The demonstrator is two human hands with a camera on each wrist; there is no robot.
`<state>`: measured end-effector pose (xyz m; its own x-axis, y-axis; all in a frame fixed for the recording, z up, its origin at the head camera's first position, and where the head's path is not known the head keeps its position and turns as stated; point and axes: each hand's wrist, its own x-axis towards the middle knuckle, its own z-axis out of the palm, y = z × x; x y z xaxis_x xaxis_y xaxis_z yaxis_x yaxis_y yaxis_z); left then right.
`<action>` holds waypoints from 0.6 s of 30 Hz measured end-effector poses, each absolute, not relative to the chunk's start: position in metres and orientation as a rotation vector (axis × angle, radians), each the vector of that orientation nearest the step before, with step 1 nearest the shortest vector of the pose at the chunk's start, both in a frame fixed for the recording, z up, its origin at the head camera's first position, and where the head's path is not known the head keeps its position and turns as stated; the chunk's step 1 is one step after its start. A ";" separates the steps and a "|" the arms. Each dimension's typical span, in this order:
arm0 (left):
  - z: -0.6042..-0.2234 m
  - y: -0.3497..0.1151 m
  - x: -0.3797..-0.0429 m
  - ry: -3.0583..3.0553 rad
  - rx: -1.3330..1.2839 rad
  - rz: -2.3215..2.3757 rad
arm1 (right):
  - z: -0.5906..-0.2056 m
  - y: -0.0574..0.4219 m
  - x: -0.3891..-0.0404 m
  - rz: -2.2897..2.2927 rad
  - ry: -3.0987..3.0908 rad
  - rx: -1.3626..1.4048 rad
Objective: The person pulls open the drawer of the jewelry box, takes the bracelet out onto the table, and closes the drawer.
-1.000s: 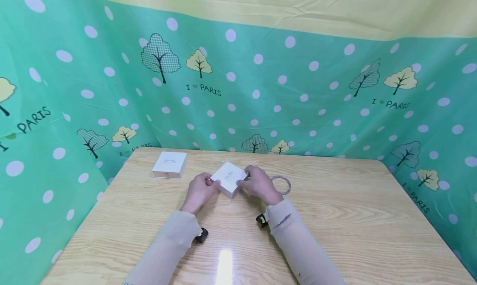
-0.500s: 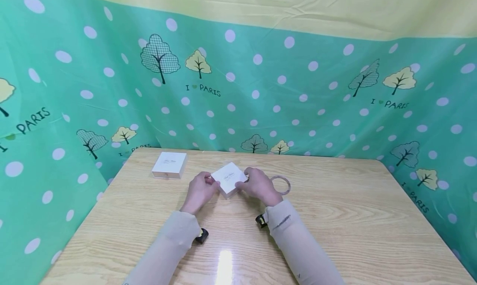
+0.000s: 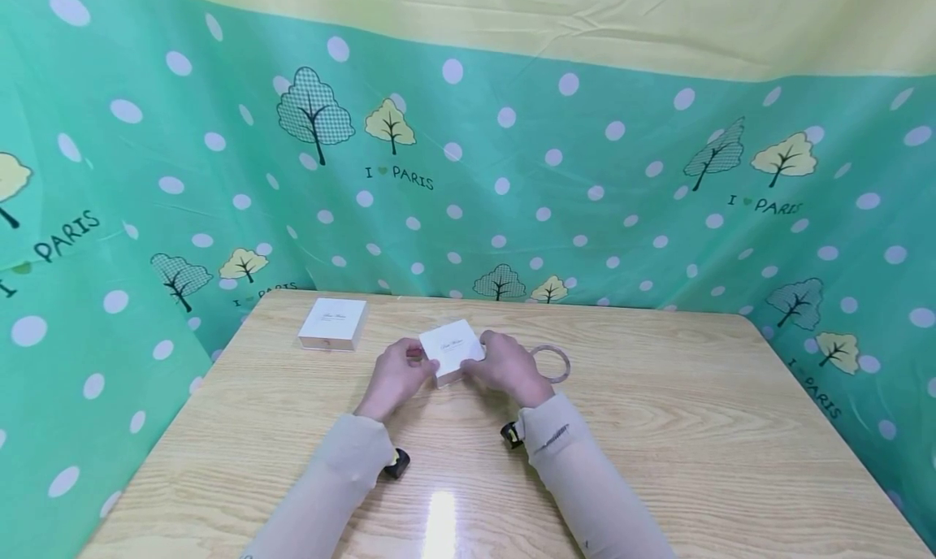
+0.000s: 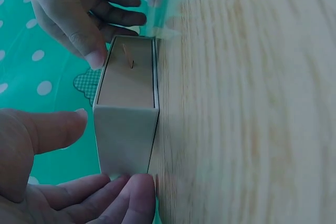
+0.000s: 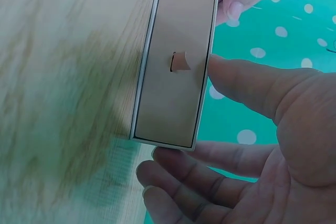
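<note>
Between my two hands is a white drawer box (image 3: 451, 349) with small script on its lid, standing on the table at a slight angle. Its drawer front (image 5: 173, 93), with a small ribbon tab, faces toward me. My right hand (image 3: 509, 368) holds it at the right end, thumb on the top edge and fingers against the side. On the left, my left hand (image 3: 397, 376) touches the box's end with extended fingers. In the left wrist view the left thumb (image 4: 58, 129) stays a little apart from the box. The drawer's contents are hidden.
A second white box (image 3: 333, 323) with similar script lies at the back left of the wooden table (image 3: 695, 429). Just right of my right hand lies a pale, clear-looking ring (image 3: 561, 364). A green patterned curtain (image 3: 512, 177) hangs behind the table.
The box between my hands has turned clockwise, so its front now faces more toward me. My hands have shifted only slightly. The second box and the ring stay where they were.
</note>
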<state>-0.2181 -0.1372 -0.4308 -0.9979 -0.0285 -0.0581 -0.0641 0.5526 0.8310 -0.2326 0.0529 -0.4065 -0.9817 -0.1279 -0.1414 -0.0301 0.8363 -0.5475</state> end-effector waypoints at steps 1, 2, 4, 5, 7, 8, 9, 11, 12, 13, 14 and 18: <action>-0.431 -0.137 -0.218 2.737 -0.074 1.462 | -0.406 0.053 -0.232 -0.838 2.844 -0.121; -0.431 -0.137 -0.218 2.738 -0.067 1.458 | -0.406 0.053 -0.232 -0.829 2.847 -0.122; -0.431 -0.136 -0.218 2.745 -0.054 1.440 | -0.406 0.052 -0.232 -0.824 2.846 -0.124; -0.431 -0.135 -0.218 2.748 -0.044 1.431 | -0.406 0.052 -0.232 -0.820 2.849 -0.130; -0.431 -0.135 -0.218 2.752 -0.023 1.416 | -0.405 0.052 -0.231 -0.807 2.858 -0.139; -0.431 -0.135 -0.218 2.755 -0.016 1.407 | -0.405 0.052 -0.230 -0.815 2.853 -0.140; -0.431 -0.134 -0.218 2.758 -0.011 1.402 | -0.405 0.052 -0.230 -0.824 2.845 -0.141; -0.432 -0.134 -0.218 2.761 -0.005 1.398 | -0.404 0.052 -0.229 -0.836 2.834 -0.139; -0.432 -0.134 -0.218 2.763 -0.003 1.398 | -0.404 0.052 -0.229 -0.845 2.824 -0.136; -0.432 -0.134 -0.218 2.767 0.001 1.395 | -0.404 0.052 -0.228 -0.854 2.813 -0.130; -0.432 -0.134 -0.218 2.769 0.002 1.394 | -0.404 0.052 -0.228 -0.857 2.807 -0.130; -0.431 -0.135 -0.217 2.761 0.018 1.395 | -0.404 0.051 -0.227 -0.857 2.801 -0.138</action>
